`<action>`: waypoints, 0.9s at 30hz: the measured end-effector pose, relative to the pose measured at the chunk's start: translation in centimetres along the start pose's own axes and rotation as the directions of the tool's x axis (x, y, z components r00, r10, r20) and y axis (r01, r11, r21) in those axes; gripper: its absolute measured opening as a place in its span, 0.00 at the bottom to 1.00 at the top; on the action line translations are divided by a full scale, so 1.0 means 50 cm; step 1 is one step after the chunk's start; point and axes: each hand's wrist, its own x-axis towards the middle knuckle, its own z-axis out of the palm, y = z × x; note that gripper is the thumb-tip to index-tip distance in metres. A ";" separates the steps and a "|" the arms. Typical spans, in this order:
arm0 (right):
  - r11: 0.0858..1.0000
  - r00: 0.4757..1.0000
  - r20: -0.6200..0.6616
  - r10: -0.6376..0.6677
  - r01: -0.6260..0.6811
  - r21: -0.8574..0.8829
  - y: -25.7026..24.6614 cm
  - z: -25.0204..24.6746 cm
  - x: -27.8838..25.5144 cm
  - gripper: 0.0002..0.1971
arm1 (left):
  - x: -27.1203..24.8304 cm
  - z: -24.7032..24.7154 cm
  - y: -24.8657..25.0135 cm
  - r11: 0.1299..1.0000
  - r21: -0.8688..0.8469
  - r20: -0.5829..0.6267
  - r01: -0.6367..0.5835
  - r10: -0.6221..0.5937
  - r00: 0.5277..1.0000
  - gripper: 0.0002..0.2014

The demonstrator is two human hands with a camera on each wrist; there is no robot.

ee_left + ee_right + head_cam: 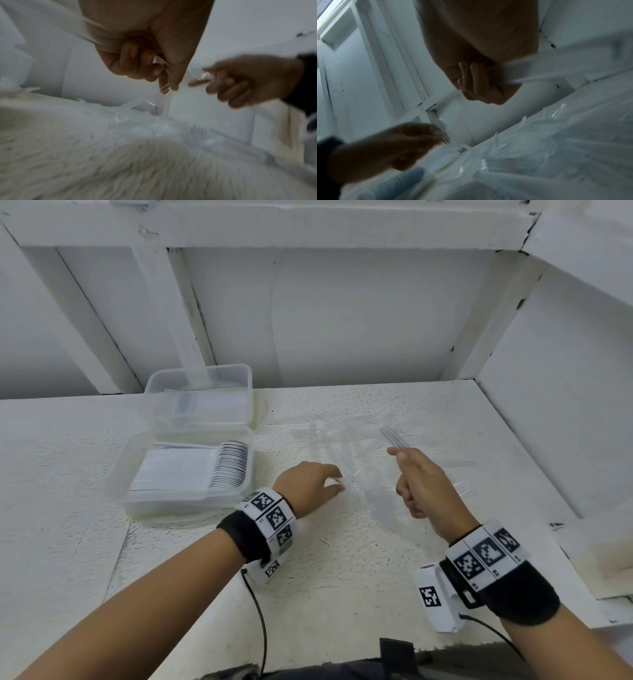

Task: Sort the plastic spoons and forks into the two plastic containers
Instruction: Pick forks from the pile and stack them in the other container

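Loose clear plastic forks (pixel 346 446) lie in a pile mid-table. My left hand (pixel 329 482) reaches into the pile's near edge and pinches clear forks (pixel 164 90) between thumb and curled fingers; a handle also runs through its palm. My right hand (pixel 407 474) hovers just right of the pile, fist curled round a bundle of forks (pixel 394 438) with tines pointing up and away. The near container (pixel 120 474) at left holds a neat row of stacked spoons (pixel 226 470). Behind it stands the far container (pixel 198 373); its contents are unclear.
The rough white table (pixel 342 577) runs into a white wall at the back and a side panel at the right. A white sheet (pixel 599 559) lies at the table's right edge. Cables trail from both wrist cameras toward me.
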 end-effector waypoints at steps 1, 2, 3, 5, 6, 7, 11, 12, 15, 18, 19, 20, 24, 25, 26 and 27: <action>0.997 1.000 -0.008 -0.029 0.028 -0.067 0.002 -0.004 0.000 0.10 | -0.008 -0.011 0.001 0.998 -0.055 -0.065 -0.019 0.015 0.998 0.17; 0.985 0.998 -0.009 -0.069 0.067 -0.158 0.005 -0.009 0.001 0.10 | -0.017 -0.024 0.001 0.993 -0.118 -0.142 -0.030 0.013 0.990 0.16; 0.959 0.993 0.006 -0.116 0.113 -0.260 0.008 -0.013 0.003 0.09 | -0.025 -0.039 -0.001 0.981 -0.192 -0.220 -0.036 -0.007 0.976 0.15; 0.878 0.983 0.076 -0.166 0.183 -0.443 0.006 -0.015 0.005 0.09 | -0.042 -0.072 -0.005 0.934 -0.353 -0.350 -0.052 -0.081 0.933 0.12; 0.836 0.976 0.127 -0.178 0.218 -0.504 0.004 -0.013 0.009 0.11 | -0.049 -0.088 -0.008 0.896 -0.439 -0.391 -0.071 -0.119 0.913 0.10; 0.783 0.965 0.184 -0.189 0.261 -0.565 0.002 -0.008 0.014 0.12 | -0.057 -0.102 -0.011 0.845 -0.526 -0.418 -0.098 -0.156 0.895 0.08; 0.431 0.896 0.423 -0.134 0.437 -0.790 -0.025 0.031 0.053 0.17 | -0.080 -0.132 -0.030 0.684 -0.719 -0.435 -0.120 -0.309 0.846 0.07; 0.355 0.881 0.462 -0.100 0.465 -0.811 -0.031 0.043 0.068 0.17 | -0.083 -0.132 -0.035 0.684 -0.722 -0.436 -0.108 -0.328 0.838 0.08; 0.125 0.843 0.537 -0.023 0.536 -0.835 -0.048 0.078 0.106 0.19 | -0.089 -0.129 -0.041 0.672 -0.730 -0.459 -0.125 -0.347 0.818 0.09; -0.082 0.829 0.557 0.048 0.559 -0.825 -0.059 0.104 0.128 0.15 | -0.098 -0.123 -0.041 0.617 -0.771 -0.450 -0.155 -0.356 0.819 0.13; -0.114 0.828 0.558 0.059 0.560 -0.820 -0.061 0.110 0.132 0.13 | -0.100 -0.121 -0.041 0.585 -0.795 -0.434 -0.161 -0.363 0.824 0.12; -0.129 0.826 0.560 0.063 0.563 -0.816 -0.059 0.113 0.136 0.11 | -0.101 -0.118 -0.042 0.550 -0.818 -0.419 -0.169 -0.367 0.831 0.12; -0.131 0.807 0.589 0.051 0.590 -0.797 -0.043 0.114 0.150 0.04 | -0.102 -0.109 -0.045 0.507 -0.848 -0.395 -0.153 -0.413 0.820 0.10; -0.130 0.801 0.597 0.052 0.598 -0.791 -0.039 0.113 0.153 0.04 | -0.101 -0.107 -0.044 0.493 -0.855 -0.398 -0.159 -0.429 0.811 0.10; -0.130 0.796 0.603 0.054 0.605 -0.786 -0.034 0.111 0.156 0.06 | -0.099 -0.106 -0.043 0.471 -0.866 -0.396 -0.166 -0.447 0.802 0.10; -0.131 0.794 0.604 0.061 0.607 -0.784 -0.030 0.110 0.158 0.08 | -0.096 -0.105 -0.040 0.443 -0.881 -0.385 -0.167 -0.464 0.798 0.10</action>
